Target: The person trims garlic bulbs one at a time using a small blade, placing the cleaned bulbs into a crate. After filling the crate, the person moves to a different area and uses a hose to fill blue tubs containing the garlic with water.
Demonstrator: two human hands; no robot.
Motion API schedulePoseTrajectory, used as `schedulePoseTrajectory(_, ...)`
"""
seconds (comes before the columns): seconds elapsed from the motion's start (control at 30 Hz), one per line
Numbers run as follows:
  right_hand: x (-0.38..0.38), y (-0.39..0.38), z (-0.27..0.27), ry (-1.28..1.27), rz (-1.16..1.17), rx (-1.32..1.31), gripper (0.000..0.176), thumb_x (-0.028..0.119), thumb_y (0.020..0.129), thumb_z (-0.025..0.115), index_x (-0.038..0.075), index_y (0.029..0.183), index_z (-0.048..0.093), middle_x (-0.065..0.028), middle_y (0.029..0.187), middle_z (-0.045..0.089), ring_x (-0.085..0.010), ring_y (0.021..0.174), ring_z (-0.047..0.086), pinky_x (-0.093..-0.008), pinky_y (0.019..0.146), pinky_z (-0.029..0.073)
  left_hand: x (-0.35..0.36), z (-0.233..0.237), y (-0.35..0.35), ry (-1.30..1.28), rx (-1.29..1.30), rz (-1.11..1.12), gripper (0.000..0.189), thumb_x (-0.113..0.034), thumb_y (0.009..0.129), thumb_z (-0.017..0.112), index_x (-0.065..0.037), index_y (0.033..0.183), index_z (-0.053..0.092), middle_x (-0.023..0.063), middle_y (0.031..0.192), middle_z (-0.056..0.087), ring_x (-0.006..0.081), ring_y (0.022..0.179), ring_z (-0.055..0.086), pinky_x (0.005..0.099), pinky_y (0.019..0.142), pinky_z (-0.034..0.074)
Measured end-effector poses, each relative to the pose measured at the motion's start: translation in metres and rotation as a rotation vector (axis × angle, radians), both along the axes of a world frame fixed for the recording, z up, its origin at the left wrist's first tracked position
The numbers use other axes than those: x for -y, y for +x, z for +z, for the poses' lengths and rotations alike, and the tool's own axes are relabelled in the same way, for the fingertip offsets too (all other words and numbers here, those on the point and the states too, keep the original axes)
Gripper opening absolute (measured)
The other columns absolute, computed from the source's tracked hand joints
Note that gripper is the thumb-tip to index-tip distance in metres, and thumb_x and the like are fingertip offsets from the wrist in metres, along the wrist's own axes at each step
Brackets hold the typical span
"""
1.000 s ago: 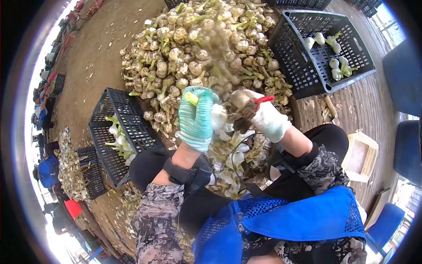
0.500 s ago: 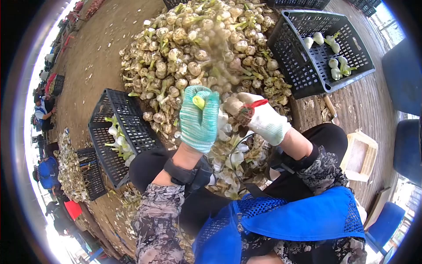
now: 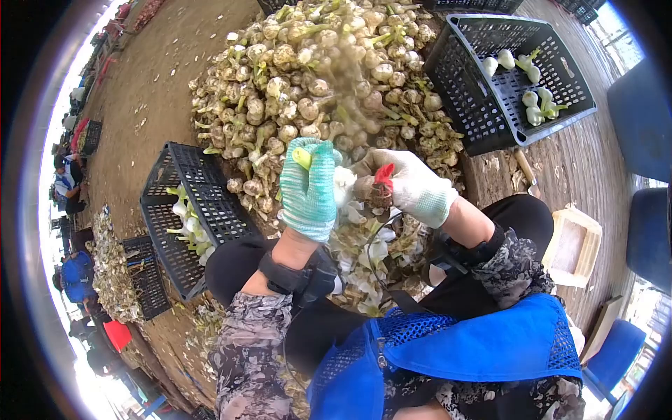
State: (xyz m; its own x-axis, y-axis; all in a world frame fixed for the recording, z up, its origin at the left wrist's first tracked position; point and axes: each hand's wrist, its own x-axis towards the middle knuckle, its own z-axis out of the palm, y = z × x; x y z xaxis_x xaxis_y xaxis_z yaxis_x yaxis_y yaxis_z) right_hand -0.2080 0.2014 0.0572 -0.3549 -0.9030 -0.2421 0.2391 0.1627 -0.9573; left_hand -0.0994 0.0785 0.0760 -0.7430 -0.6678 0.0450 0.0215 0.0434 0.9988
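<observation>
My left hand [image 3: 308, 190], in a green-and-white striped glove, is closed around a garlic bulb [image 3: 344, 180]. The bulb's green stem end sticks up between the thumb and fingers, and its pale body faces right. My right hand [image 3: 416, 187], in a white glove, is closed close beside the bulb. From its grip a red strip [image 3: 384, 175] and a dark brown, rough piece stick out; what kind of thing this is I cannot make out. Beyond both hands rises a large heap of untrimmed garlic [image 3: 308, 77]. Loose peelings [image 3: 374, 255] lie below, between my legs.
At the left a tilted black crate [image 3: 210, 203] holds several cleaned garlic bulbs [image 3: 187, 220]. Another black crate [image 3: 476, 105] at the upper right has several white bulbs inside. A wooden-handled tool [image 3: 524, 166] and a pale box [image 3: 593, 241] lie to the right. People are at far left.
My left hand has shifted slightly left and turned, exposing the white bulb. The right hand has rotated, so the red strip now points upward.
</observation>
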Motion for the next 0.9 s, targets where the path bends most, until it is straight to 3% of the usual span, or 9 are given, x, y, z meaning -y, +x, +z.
schedulePoseTrajectory(0.03, -0.001, -0.001, 0.002, -0.016, -0.006, 0.007, 0.024, 0.023, 0.080, 0.062, 0.000, 0.080, 0.054, -0.0056, 0.066, 0.053, -0.0130, 0.059, 0.057, -0.0276, 0.050, 0.047, 0.001, 0.001, 0.000, -0.025, -0.008, -0.005, 0.016, -0.018, 0.087, 0.053, -0.004, 0.092, 0.049, 0.0038, 0.077, 0.053, 0.0103, 0.067, 0.052, 0.0244, 0.061, 0.043)
schedulePoseTrajectory(0.1, -0.005, -0.012, -0.051, -0.296, 0.020, -0.685, 0.024, 0.023, 0.080, 0.062, 0.001, 0.079, 0.054, -0.0060, 0.066, 0.053, -0.0121, 0.060, 0.055, -0.0275, 0.053, 0.046, 0.001, 0.001, 0.001, -0.073, -0.022, -0.014, 0.016, -0.018, 0.087, 0.053, -0.004, 0.092, 0.048, 0.0032, 0.076, 0.053, 0.0101, 0.066, 0.051, 0.0235, 0.059, 0.042)
schedulePoseTrajectory(0.17, -0.005, -0.010, -0.050, -0.221, 0.033, -0.745, 0.021, 0.021, 0.080, 0.061, 0.001, 0.080, 0.055, -0.0064, 0.066, 0.053, -0.0116, 0.061, 0.054, -0.0275, 0.056, 0.046, 0.000, -0.003, 0.000, -0.195, -0.070, -0.039, 0.016, -0.020, 0.089, 0.052, -0.005, 0.093, 0.048, 0.0023, 0.076, 0.054, 0.0091, 0.065, 0.052, 0.0223, 0.058, 0.042)
schedulePoseTrajectory(0.23, 0.006, 0.000, 0.008, 0.184, 0.020, -0.171, 0.015, 0.016, 0.081, 0.059, 0.002, 0.083, 0.056, -0.0069, 0.066, 0.053, -0.0114, 0.062, 0.054, -0.0275, 0.059, 0.046, 0.000, -0.003, -0.001, -0.125, -0.081, -0.039, 0.016, -0.021, 0.089, 0.052, -0.006, 0.093, 0.048, 0.0017, 0.076, 0.054, 0.0085, 0.064, 0.052, 0.0214, 0.057, 0.042)
schedulePoseTrajectory(0.37, -0.004, 0.001, -0.011, -0.073, -0.060, 0.151, 0.017, 0.015, 0.082, 0.053, 0.001, 0.090, 0.059, -0.0067, 0.065, 0.053, -0.0110, 0.056, 0.052, -0.0265, 0.050, 0.044, -0.002, 0.004, 0.002, 0.123, -0.042, -0.003, 0.015, -0.022, 0.090, 0.049, -0.007, 0.091, 0.051, 0.0022, 0.076, 0.055, 0.0095, 0.067, 0.054, 0.0226, 0.061, 0.043)
schedulePoseTrajectory(0.63, 0.001, 0.004, 0.017, 0.013, -0.018, -0.498, 0.013, 0.012, 0.079, 0.056, -0.001, 0.079, 0.058, -0.0082, 0.070, 0.057, -0.0148, 0.059, 0.053, -0.0289, 0.052, 0.042, 0.008, -0.010, -0.001, -0.458, -0.072, -0.060, 0.015, -0.019, 0.090, 0.048, -0.004, 0.093, 0.051, 0.0029, 0.076, 0.055, 0.0094, 0.066, 0.055, 0.0235, 0.058, 0.046)
schedulePoseTrajectory(0.67, -0.004, 0.002, 0.023, 0.151, -0.019, -0.042, 0.013, 0.002, 0.077, 0.050, 0.000, 0.087, 0.059, -0.0087, 0.078, 0.060, -0.0155, 0.059, 0.055, -0.0283, 0.051, 0.044, 0.005, -0.010, 0.001, -0.235, -0.085, -0.050, 0.016, -0.019, 0.090, 0.048, -0.004, 0.093, 0.051, 0.0033, 0.077, 0.056, 0.0096, 0.066, 0.055, 0.0235, 0.058, 0.046)
schedulePoseTrajectory(0.73, -0.003, -0.007, 0.004, 0.169, -0.169, 0.096, 0.034, -0.005, 0.077, 0.038, -0.002, 0.108, 0.053, -0.0093, 0.093, 0.061, -0.0156, 0.063, 0.059, -0.0267, 0.053, 0.050, -0.001, 0.003, 0.003, 0.204, -0.109, -0.034, 0.018, -0.021, 0.090, 0.048, -0.004, 0.093, 0.052, 0.0041, 0.078, 0.058, 0.0100, 0.067, 0.055, 0.0234, 0.060, 0.046)
schedulePoseTrajectory(0.9, -0.002, -0.011, -0.028, -0.415, -0.048, -0.008, 0.031, 0.013, 0.086, 0.050, 0.000, 0.114, 0.048, -0.0096, 0.104, 0.057, -0.0166, 0.081, 0.060, -0.0307, 0.064, 0.052, -0.001, 0.005, 0.002, 0.181, -0.075, -0.041, 0.017, -0.020, 0.090, 0.050, -0.005, 0.097, 0.051, 0.0037, 0.078, 0.057, 0.0094, 0.069, 0.054, 0.0227, 0.062, 0.046)
